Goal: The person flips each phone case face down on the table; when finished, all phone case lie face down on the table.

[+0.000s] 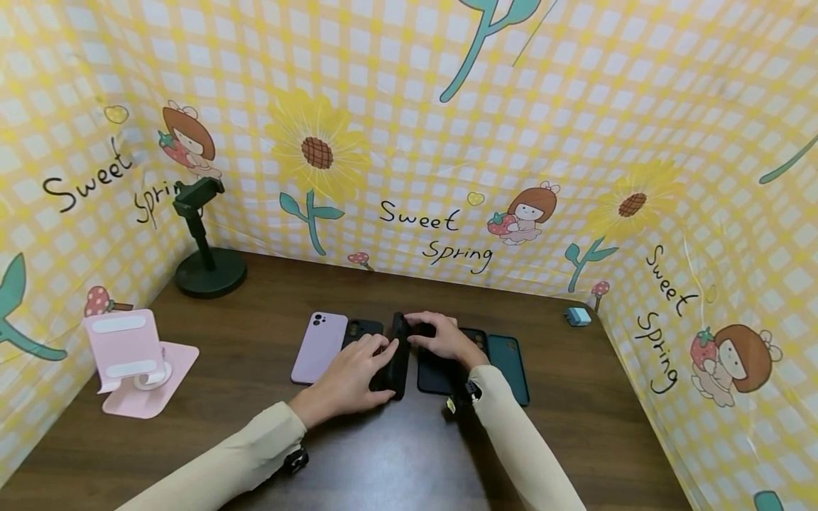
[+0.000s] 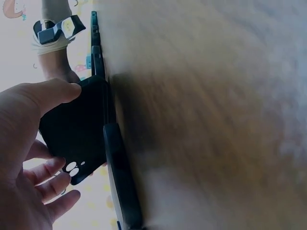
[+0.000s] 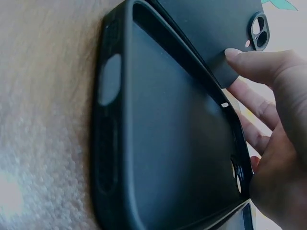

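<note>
Dark brown wood tabletop point(image 1: 396, 454), boxed in on three sides by a yellow-and-white gingham backdrop point(image 1: 409, 106) printed with sunflowers, cartoon figures and "Sweet Spring" lettering.

Centre of the tabletop: black phone case point(image 1: 399, 355), stood up on its long edge, tilted. My left hand point(image 1: 351, 380) has it on the left side, thumb over the back and fingers curled under it; the left wrist view shows the back with its camera cutouts. My right hand point(image 1: 444, 339) grips the far end from the right, fingers bent over the top edge, fingertip on the back near the camera cutout in the right wrist view.

Just under my right hand lies a second black case point(image 1: 437, 372), flat, open side up. Touching its right edge: dark teal case point(image 1: 511, 365), flat. Left of the held case another dark case point(image 1: 361, 330) lies mostly hidden by my left hand, then a lilac phone case point(image 1: 318, 346) flat beside it.

Further out: pink phone stand point(image 1: 137, 362) near the left wall, black clamp stand on a round base point(image 1: 207, 262) in the far left corner, small light-blue box point(image 1: 578, 316) at the far right wall.
</note>
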Demonstrator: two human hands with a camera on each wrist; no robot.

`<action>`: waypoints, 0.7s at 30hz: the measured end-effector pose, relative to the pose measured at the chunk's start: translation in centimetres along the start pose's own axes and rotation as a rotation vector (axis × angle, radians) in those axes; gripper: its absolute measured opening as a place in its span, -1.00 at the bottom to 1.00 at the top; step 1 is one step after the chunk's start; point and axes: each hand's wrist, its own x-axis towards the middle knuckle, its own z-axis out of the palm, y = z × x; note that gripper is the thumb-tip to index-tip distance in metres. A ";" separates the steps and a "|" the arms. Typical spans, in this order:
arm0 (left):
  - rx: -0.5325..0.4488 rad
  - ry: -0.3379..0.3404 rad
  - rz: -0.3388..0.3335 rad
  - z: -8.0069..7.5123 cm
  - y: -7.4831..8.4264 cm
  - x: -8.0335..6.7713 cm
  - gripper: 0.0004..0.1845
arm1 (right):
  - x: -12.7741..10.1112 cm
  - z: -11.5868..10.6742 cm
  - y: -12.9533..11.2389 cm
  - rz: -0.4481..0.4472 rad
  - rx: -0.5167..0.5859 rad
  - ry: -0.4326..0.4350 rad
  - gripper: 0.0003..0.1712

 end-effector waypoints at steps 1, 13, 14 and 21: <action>0.005 0.006 -0.003 0.0 0.0 0.0 -0.09 | 0.0 0.0 0.0 -0.006 -0.010 0.000 -0.49; 0.084 -0.016 -0.077 0.5 -0.1 -0.1 -0.10 | -0.2 -0.1 0.4 -0.027 -0.123 0.007 -0.54; 0.094 -0.027 -0.083 0.6 -0.1 -0.1 -0.11 | -0.2 -0.1 0.5 -0.027 -0.128 0.007 -0.54; 0.112 -0.145 -0.117 0.7 0.3 0.1 -0.14 | -0.1 0.0 0.2 -0.009 -0.152 -0.016 -0.58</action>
